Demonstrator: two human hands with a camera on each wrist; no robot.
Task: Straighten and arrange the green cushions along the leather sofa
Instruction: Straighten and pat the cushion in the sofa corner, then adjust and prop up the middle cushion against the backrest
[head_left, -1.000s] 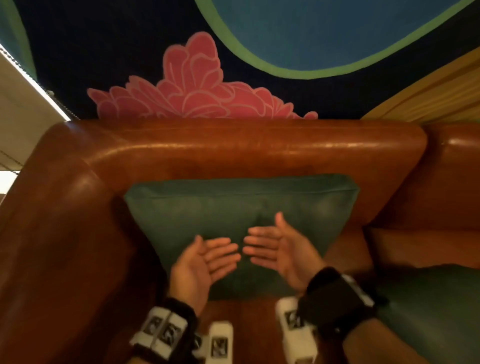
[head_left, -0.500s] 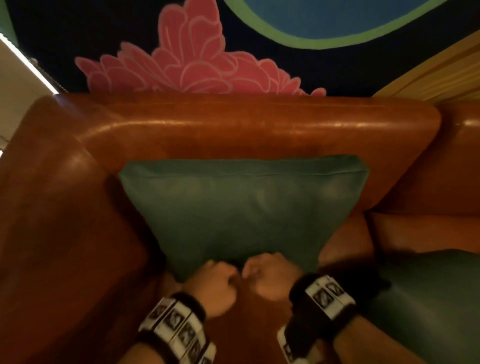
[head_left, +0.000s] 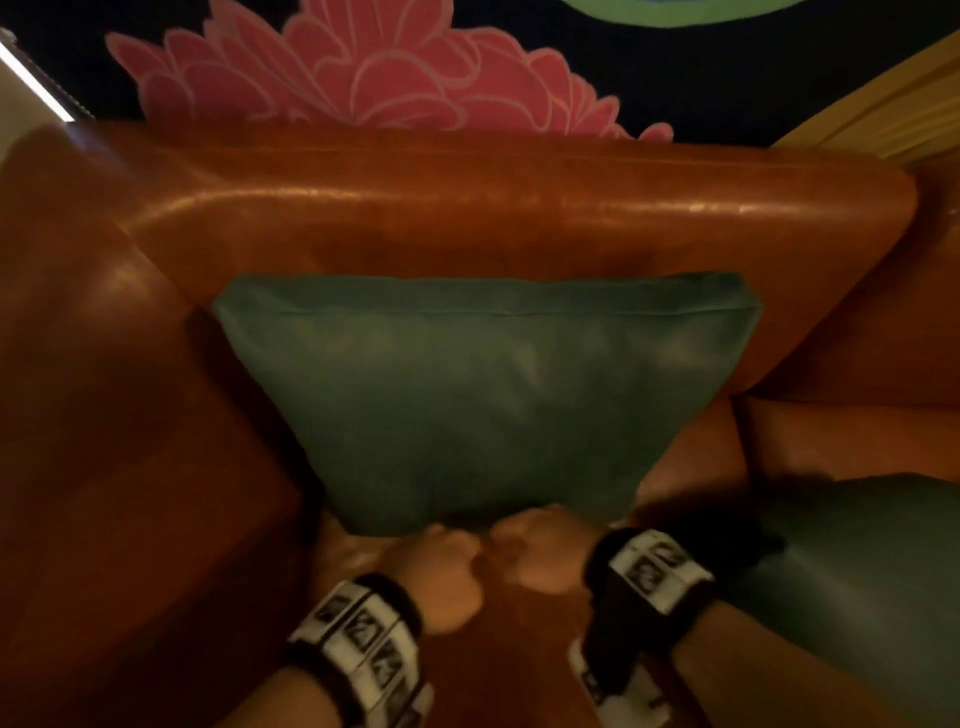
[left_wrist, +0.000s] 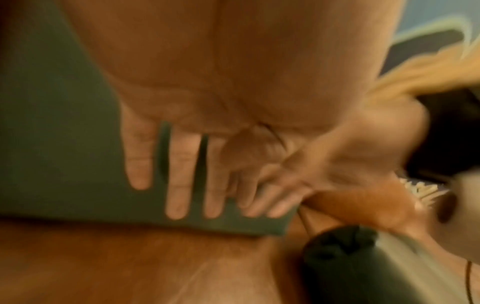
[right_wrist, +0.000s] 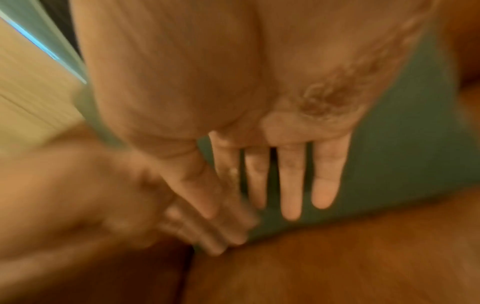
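Observation:
A green cushion (head_left: 483, 395) leans upright against the brown leather sofa backrest (head_left: 467, 208), in the left corner of the seat. My left hand (head_left: 441, 571) and right hand (head_left: 540, 556) sit side by side at the middle of its lower edge. In the left wrist view the left hand's fingers (left_wrist: 176, 185) lie straight and flat on the cushion (left_wrist: 64, 144), just above the seat. The right wrist view shows the right hand's fingers (right_wrist: 291, 181) straight against the cushion (right_wrist: 402, 144) in the same way. Neither hand curls round anything.
A second green cushion (head_left: 857, 571) lies on the seat at the lower right. The sofa armrest (head_left: 104, 415) rises on the left. A painted wall with a pink flower (head_left: 363, 67) stands behind the backrest.
Both hands dropped from the middle of the cushion's face to its lower edge, where they now press. The cushion stands a little straighter against the backrest.

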